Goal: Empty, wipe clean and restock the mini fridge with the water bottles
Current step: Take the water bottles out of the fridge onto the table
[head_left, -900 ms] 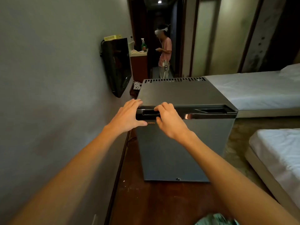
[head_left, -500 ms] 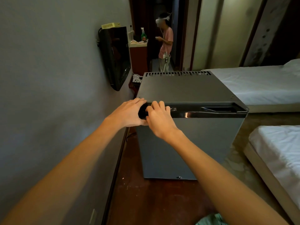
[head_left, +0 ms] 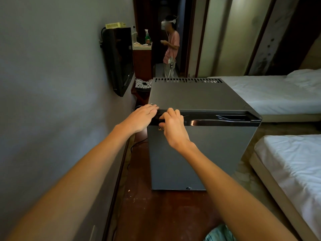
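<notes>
The fridge [head_left: 199,136] stands on the dark wood floor [head_left: 156,214] close beside the left wall [head_left: 52,101], its grey door facing near and shut. No water bottles are in view; any there are must sit behind that door.

The left hand [head_left: 140,117] lies flat and open on the fridge's near left top corner, fingers spread over the edge, gripping nothing. The right hand [head_left: 172,124] is curled, its fingertips hooked into the left end of the glossy black handle strip [head_left: 208,120] that runs along the door's top edge; a recessed pull shows at the strip's right end, untouched.

By the look of it the task has barely begun: the door must come open first. The cabinet is rigid metal and probably heavy enough to stay put, though a magnetic seal may resist and drag the whole box across the smooth floor, so the flat left hand seems well placed to brace it. The glossy strip looks slippery; fingers belong deep in the groove, not on the face. I cannot tell which side the door hinges on.

Far behind, another person [head_left: 171,46] stands in the doorway, and beds [head_left: 278,94] lie to the right.
</notes>
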`<state>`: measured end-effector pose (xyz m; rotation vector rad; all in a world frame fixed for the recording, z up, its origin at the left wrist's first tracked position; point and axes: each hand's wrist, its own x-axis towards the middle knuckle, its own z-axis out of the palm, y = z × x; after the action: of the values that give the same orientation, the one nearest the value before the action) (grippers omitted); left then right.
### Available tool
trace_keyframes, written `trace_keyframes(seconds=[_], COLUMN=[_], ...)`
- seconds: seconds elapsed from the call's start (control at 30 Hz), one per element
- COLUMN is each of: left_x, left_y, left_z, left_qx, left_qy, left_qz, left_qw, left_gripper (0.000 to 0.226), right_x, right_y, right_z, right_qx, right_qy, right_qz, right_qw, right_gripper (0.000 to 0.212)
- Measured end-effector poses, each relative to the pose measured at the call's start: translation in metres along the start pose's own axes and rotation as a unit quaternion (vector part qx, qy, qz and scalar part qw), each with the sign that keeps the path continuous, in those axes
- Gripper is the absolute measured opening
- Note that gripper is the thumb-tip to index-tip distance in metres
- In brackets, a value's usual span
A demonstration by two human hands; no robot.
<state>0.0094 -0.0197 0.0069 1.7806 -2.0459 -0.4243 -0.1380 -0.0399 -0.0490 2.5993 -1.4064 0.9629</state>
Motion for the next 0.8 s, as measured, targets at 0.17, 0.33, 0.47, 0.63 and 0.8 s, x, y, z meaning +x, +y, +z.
trace_keyframes(seconds=[0.17,0.33,0.47,0.63,0.8], left_x=[0.005,0.005,-0.001,-0.024,-0.051], left_y=[-0.001,0.003,0.007,0.019,0.033], left_z=[-0.001,-0.006,-0.009,0.019,0.059], left_qx=[-0.073,-0.09,0.004,0.072,0.007], left_qy=[-0.007,-0.007,0.055,0.127,0.066], left_qz=[-0.036,-0.074,-0.031,0.097,0.094], left_qw=[0.997,0.993,0.998,0.985,0.993], left_gripper=[0.046,0.054,0.048,0.026,0.023], right_x=[0.0,-0.025,-0.073,-0.125,-0.17], right_y=[0.001,-0.001,0.0,0.005,0.008], right_z=[-0.001,-0.01,-0.041,-0.085,-0.123], right_qx=[0.004,0.035,0.073,0.059,0.043], right_qy=[0.003,0.007,-0.01,-0.044,-0.066], right_qz=[-0.001,-0.028,-0.09,-0.124,-0.114], right_qw=[1.0,0.999,0.993,0.99,0.99], right_gripper=[0.02,0.015,0.015,0.017,0.03])
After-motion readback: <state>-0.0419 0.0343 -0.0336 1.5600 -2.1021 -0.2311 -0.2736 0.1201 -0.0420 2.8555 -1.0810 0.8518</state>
